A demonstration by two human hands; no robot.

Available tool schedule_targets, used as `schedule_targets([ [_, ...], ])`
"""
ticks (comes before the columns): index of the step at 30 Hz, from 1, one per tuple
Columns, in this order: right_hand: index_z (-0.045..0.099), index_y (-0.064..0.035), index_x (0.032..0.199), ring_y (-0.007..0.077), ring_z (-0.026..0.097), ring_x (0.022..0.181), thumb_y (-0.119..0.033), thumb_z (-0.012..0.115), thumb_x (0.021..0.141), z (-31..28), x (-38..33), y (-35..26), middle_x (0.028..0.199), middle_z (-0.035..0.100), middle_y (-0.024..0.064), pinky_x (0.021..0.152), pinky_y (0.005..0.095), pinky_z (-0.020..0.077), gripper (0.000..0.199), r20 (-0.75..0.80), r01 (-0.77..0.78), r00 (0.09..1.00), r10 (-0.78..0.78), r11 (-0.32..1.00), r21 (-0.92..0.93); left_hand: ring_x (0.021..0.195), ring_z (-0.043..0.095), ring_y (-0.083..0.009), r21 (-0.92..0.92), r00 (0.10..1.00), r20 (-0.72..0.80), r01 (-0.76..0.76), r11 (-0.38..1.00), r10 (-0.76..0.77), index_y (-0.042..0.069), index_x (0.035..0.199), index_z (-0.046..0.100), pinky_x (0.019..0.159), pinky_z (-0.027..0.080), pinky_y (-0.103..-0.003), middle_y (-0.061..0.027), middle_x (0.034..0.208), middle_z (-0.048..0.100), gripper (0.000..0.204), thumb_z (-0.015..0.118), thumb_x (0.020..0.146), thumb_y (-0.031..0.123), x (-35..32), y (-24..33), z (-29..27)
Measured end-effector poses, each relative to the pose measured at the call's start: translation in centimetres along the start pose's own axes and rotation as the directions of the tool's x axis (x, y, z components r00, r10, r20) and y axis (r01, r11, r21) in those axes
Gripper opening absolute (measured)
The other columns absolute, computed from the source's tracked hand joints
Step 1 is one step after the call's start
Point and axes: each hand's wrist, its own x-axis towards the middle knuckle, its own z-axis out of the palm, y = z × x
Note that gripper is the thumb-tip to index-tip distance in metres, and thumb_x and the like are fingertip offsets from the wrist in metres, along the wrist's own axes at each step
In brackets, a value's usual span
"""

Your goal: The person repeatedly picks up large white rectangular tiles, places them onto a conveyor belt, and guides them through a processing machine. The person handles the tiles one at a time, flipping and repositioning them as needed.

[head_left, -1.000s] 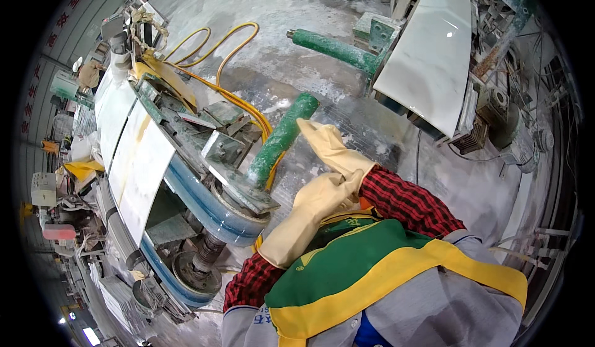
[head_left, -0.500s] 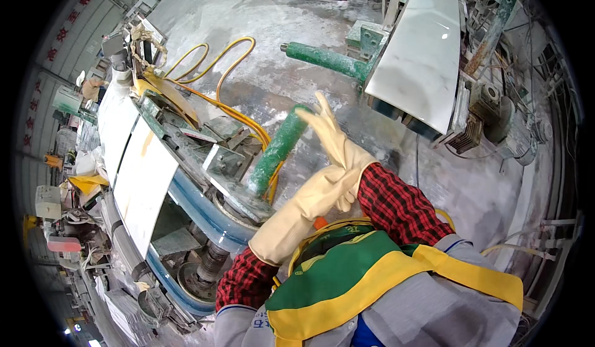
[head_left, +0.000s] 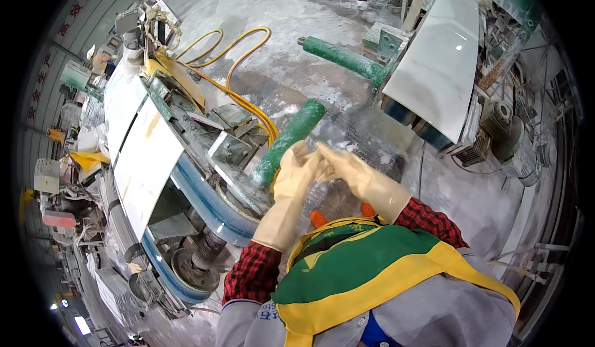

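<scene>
Holding left hand (head_left: 294, 172) and right hand (head_left: 347, 166) together at the fingers; leaving any pinch impossible to tell. Wearing a long cream rubber left-hand glove (head_left: 277, 224), pointing away and slightly rightward, and a matching cream rubber right-hand glove (head_left: 385, 193), pointing away and leftward. Facing a white-speckled green cylinder (head_left: 295, 131), nearer the left hand, slanting away rightward.

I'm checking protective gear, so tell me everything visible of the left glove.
The left glove is plain cream, looking smooth and rubbery. Worn, it points forward, its long cuff meeting a red-and-black checked sleeve. Its bent fingers seem to touch the right glove; in view, it partly overlaps the green roller.
</scene>
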Motion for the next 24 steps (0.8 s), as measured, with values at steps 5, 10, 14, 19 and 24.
schedule_targets([
  [5, 0.078, -0.0055, 0.115, 0.0138, 0.069, 0.079, -0.047, 0.062, 0.11, 1.0, 3.4, 2.3, 0.099, 0.078, 0.0062, 0.077, 0.0315, 0.0547, 0.045, -0.112, 0.002, 0.994, -0.016, 0.992, -0.124, 0.132, 0.063, -0.0267, -0.049, 0.978, 0.138, 0.164, 0.985, -0.156, 0.006, 0.151, 0.058, 0.107, 0.05, -0.038, -0.0128, 0.14, 0.069, 0.068, 0.069, 0.1, 0.049, 0.5, 1.4, 0.6],
  [10, 0.08, -0.0115, 0.093, 0.0207, 0.073, 0.077, -0.055, 0.056, 0.107, -2.4, 8.3, 2.4, 0.085, 0.079, 0.0061, 0.078, 0.0399, 0.0556, 0.052, -0.381, -0.187, 0.921, -0.078, 0.771, -0.608, 0.135, 0.062, -0.0348, 0.121, 0.861, 0.133, 0.477, 0.871, -0.49, 0.01, 0.151, 0.061, 0.112, 0.044, -0.041, -0.021, 0.146, 0.067, 0.08, 0.047, 0.103, 0.071, 0.6, 4.2, 2.2],
  [14, 0.078, -0.01, 0.093, 0.0245, 0.075, 0.082, -0.06, 0.058, 0.102, -6.8, 12.4, 8.0, 0.087, 0.08, 0.0075, 0.079, 0.0408, 0.0556, 0.055, -0.409, -0.166, 0.897, -0.164, 0.734, -0.658, 0.135, 0.061, -0.0342, 0.147, 0.848, 0.246, 0.446, 0.883, -0.469, 0.006, 0.153, 0.06, 0.115, 0.043, -0.045, -0.0208, 0.145, 0.067, 0.096, 0.046, 0.098, 0.083, 0.9, 1.4, 3.5],
  [19, 0.08, -0.0117, 0.101, 0.0234, 0.074, 0.085, -0.061, 0.062, 0.1, 0.2, 8.9, 3.4, 0.09, 0.079, 0.0065, 0.079, 0.0367, 0.0554, 0.053, -0.419, -0.292, 0.905, -0.075, 0.607, -0.739, 0.118, 0.066, -0.0217, -0.412, 0.806, 0.302, 0.592, 0.693, -0.508, 0.008, 0.144, 0.066, 0.102, 0.051, -0.036, -0.0101, 0.126, 0.071, 0.071, 0.056, 0.104, 0.066, -0.3, -0.8, 2.4],
  [24, 0.077, -0.0107, 0.118, 0.0286, 0.076, 0.1, -0.068, 0.072, 0.091, 4.3, 7.8, 2.8, 0.112, 0.079, 0.0131, 0.095, 0.038, 0.0568, 0.064, -0.229, -0.148, 0.973, -0.016, 0.717, -0.681, 0.102, 0.069, -0.02, -0.571, 0.9, 0.168, 0.422, 0.705, -0.403, 0.005, 0.135, 0.066, 0.085, 0.055, -0.037, -0.0098, 0.123, 0.074, 0.051, 0.054, 0.11, 0.048, 4.5, -17.8, -1.1],
])
